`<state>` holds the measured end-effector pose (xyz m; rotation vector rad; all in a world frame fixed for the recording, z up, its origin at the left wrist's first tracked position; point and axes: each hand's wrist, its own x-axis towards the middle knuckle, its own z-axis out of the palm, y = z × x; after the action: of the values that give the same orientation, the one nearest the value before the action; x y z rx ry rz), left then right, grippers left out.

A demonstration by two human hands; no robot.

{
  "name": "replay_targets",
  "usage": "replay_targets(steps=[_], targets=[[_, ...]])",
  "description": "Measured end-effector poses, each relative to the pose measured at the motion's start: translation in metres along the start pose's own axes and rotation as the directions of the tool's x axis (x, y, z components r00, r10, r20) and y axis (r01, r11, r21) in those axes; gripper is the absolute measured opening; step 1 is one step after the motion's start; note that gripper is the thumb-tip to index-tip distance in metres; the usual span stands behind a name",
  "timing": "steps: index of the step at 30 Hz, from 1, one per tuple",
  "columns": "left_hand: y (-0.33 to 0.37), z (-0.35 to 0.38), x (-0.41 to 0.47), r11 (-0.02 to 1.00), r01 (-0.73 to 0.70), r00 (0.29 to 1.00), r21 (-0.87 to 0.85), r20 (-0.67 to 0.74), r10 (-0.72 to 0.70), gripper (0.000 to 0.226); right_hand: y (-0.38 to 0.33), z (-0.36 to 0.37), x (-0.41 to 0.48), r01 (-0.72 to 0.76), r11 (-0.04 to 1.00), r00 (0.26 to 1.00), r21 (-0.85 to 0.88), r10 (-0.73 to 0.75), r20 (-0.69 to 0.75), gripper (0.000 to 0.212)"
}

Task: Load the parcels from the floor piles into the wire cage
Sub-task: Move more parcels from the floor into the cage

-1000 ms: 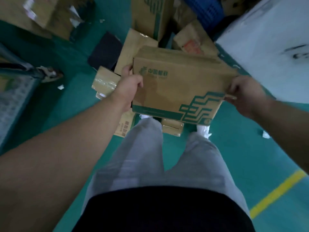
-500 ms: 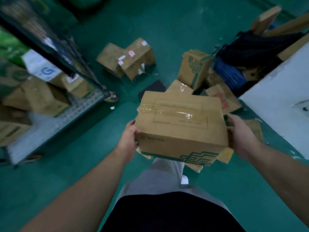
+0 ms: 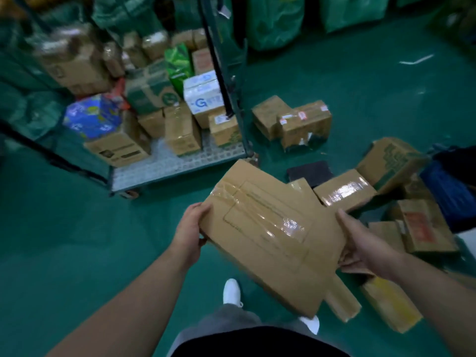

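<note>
I hold a taped brown cardboard parcel (image 3: 268, 233) in front of me at waist height, tilted with its far corner toward the cage. My left hand (image 3: 190, 233) grips its left edge. My right hand (image 3: 365, 246) grips its right edge, thumb on top. The wire cage (image 3: 177, 163) stands up and to the left, its open side facing me, with several boxes stacked at the back of its perforated floor. A pile of brown parcels (image 3: 345, 191) lies on the green floor to my right.
Two taped boxes (image 3: 291, 122) sit on the floor just right of the cage's corner post (image 3: 221, 73). A flat black packet (image 3: 310, 172) lies by the pile. Green sacks (image 3: 275, 19) line the far wall. My white shoes (image 3: 231, 291) are below the parcel.
I have turned left with the parcel, so the cage is now ahead and nearer. The parcel has tilted and swung toward the cage. Both hands keep their hold.
</note>
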<state>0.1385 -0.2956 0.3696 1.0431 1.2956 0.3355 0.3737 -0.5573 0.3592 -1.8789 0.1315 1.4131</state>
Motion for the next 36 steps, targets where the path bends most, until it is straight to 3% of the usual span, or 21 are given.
replay_targets(steps=[3,7,9,12,14,17,20,22,26,30,36], targets=[[0.004,-0.056,0.01,0.978,-0.024,0.989,-0.208,-0.146,-0.006,0.051,-0.02,0.059,-0.004,0.165,0.979,0.985,-0.121,-0.157,0.073,0.053],[0.016,-0.138,0.03,0.933,-0.021,0.979,-0.358,-0.198,-0.054,0.023,-0.05,0.156,0.002,0.309,0.915,0.948,-0.258,-0.274,0.162,0.051],[0.024,-0.186,0.044,0.933,-0.028,0.982,-0.359,-0.184,-0.041,0.033,-0.065,0.207,0.006,0.358,0.885,0.93,-0.298,-0.307,0.203,0.048],[0.04,-0.264,0.079,0.932,-0.051,0.983,-0.359,-0.181,-0.016,0.074,-0.089,0.292,0.009,0.399,0.859,0.908,-0.322,-0.321,0.269,0.05],[0.058,-0.301,0.096,0.918,-0.09,0.974,-0.386,-0.225,0.001,0.073,-0.104,0.347,0.009,0.412,0.87,0.895,-0.269,-0.332,0.298,0.048],[0.085,-0.332,0.112,0.923,-0.083,0.99,-0.375,-0.141,0.031,0.072,-0.127,0.424,0.01,0.399,0.907,0.891,-0.138,-0.347,0.293,0.038],[0.098,-0.358,0.126,0.963,-0.097,0.993,-0.25,-0.086,0.078,0.062,-0.148,0.48,0.019,0.339,0.94,0.911,-0.034,-0.319,0.26,0.045],[0.102,-0.375,0.134,0.978,-0.092,0.994,-0.187,-0.078,0.079,0.068,-0.158,0.499,0.027,0.301,0.953,0.921,0.018,-0.296,0.253,0.047],[0.103,-0.403,0.158,0.99,-0.046,0.996,-0.137,-0.085,0.034,0.08,-0.178,0.538,0.039,0.255,0.966,0.932,0.046,-0.258,0.255,0.044],[0.102,-0.413,0.179,0.99,-0.016,0.993,-0.138,-0.121,-0.001,0.059,-0.2,0.572,0.061,0.206,0.977,0.948,0.048,-0.211,0.237,0.048],[0.126,-0.426,0.244,0.985,0.124,0.987,-0.117,-0.09,-0.135,0.052,-0.249,0.617,0.117,0.175,0.982,0.955,0.074,-0.187,0.232,0.045]])
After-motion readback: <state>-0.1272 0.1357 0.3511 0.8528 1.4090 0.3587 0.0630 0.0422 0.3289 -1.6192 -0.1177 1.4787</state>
